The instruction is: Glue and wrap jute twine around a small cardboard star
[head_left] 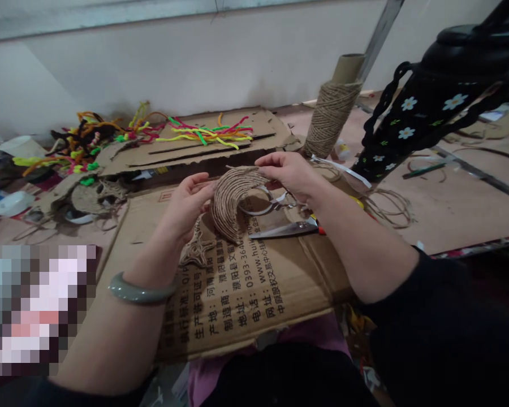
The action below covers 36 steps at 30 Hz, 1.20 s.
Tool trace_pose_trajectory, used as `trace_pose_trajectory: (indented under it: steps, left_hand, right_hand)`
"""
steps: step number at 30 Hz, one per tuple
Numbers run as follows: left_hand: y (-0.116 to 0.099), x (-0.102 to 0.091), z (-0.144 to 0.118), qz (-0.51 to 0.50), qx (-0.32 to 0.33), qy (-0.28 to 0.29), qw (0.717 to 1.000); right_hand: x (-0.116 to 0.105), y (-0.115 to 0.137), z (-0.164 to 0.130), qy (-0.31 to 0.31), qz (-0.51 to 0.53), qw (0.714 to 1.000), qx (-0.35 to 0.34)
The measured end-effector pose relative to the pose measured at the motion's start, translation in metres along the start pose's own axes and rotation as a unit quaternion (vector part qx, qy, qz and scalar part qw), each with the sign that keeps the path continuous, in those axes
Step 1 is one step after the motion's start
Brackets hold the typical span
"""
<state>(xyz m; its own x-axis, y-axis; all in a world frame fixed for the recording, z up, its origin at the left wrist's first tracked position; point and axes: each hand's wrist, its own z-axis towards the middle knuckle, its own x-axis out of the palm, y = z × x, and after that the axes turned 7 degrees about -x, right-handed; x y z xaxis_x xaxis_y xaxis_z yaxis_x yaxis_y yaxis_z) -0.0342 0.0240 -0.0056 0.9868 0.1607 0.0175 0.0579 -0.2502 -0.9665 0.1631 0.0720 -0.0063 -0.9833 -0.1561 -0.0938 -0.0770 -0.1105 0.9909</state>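
Note:
Between my two hands is a crescent of coiled jute twine (231, 195), raised a little over a printed cardboard sheet (297, 277). My left hand (190, 200) pinches its left edge between thumb and fingers. At its upper right tip, my right hand (286, 172) grips it with closed fingertips. Beneath the crescent, scissors (288, 229) with a red and yellow handle lie on the cardboard, partly hidden by my right forearm. A star-shaped twine piece (197, 249) rests below my left hand. A white ring (257, 203) shows just behind the crescent.
A cone of jute twine (333, 113) stands behind my right hand. To its right leans a black flowered bottle (424, 107) with a braided strap. Colourful pipe cleaners (212, 133) lie on cardboard at the back. Loose twine (388, 206) is at right, a pixelated object (34, 311) at left.

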Motion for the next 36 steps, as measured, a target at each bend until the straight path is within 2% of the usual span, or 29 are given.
trace_pose_trajectory:
  steps: [2, 6, 8, 14, 17, 20, 23, 26, 28, 31, 33, 36]
  left_hand:
    - [0.000, -0.001, 0.000, -0.029, -0.019, 0.029, 0.999]
    - [-0.002, -0.002, -0.005, -0.043, -0.071, 0.128, 0.988]
    - [-0.002, -0.001, -0.007, -0.037, -0.092, 0.144, 0.985]
    - [0.002, -0.003, -0.004, -0.053, -0.083, 0.143, 0.985]
    - [0.002, -0.003, -0.002, -0.095, -0.057, 0.101, 0.989]
    - [0.001, -0.002, -0.002, -0.146, -0.014, 0.062, 0.987]
    - [0.001, -0.001, -0.003, -0.156, 0.005, 0.060, 0.986]
    - [0.003, 0.000, -0.004, -0.161, 0.004, 0.073, 0.984]
    - [0.004, 0.001, -0.004, -0.162, 0.005, 0.084, 0.983]
    - [0.004, 0.004, -0.007, -0.163, 0.005, 0.102, 0.981]
    - [0.004, 0.006, -0.009, -0.161, 0.004, 0.110, 0.981]
    - [0.004, 0.009, -0.011, -0.159, 0.008, 0.122, 0.980]
  right_hand:
    - [-0.001, 0.001, 0.001, -0.023, 0.027, 0.999, -0.014]
    - [-0.002, -0.001, 0.004, -0.062, 0.061, 0.994, -0.066]
    - [-0.002, -0.001, 0.005, -0.075, 0.068, 0.991, -0.083]
    - [-0.001, 0.004, 0.009, -0.176, 0.065, 0.976, -0.108]
    - [-0.005, 0.001, 0.015, -0.218, 0.056, 0.968, -0.114]
    - [-0.011, -0.008, 0.020, -0.231, 0.004, 0.962, -0.146]
    - [-0.012, -0.014, 0.018, -0.205, -0.142, 0.948, -0.196]
    - [-0.003, -0.010, 0.005, -0.126, -0.265, 0.923, -0.248]
    - [0.007, -0.003, -0.006, -0.057, -0.245, 0.931, -0.265]
    - [0.022, 0.004, -0.018, 0.043, -0.145, 0.954, -0.259]
    - [0.027, 0.005, -0.021, 0.074, -0.102, 0.960, -0.251]
    - [0.030, 0.005, -0.021, 0.081, -0.094, 0.962, -0.243]
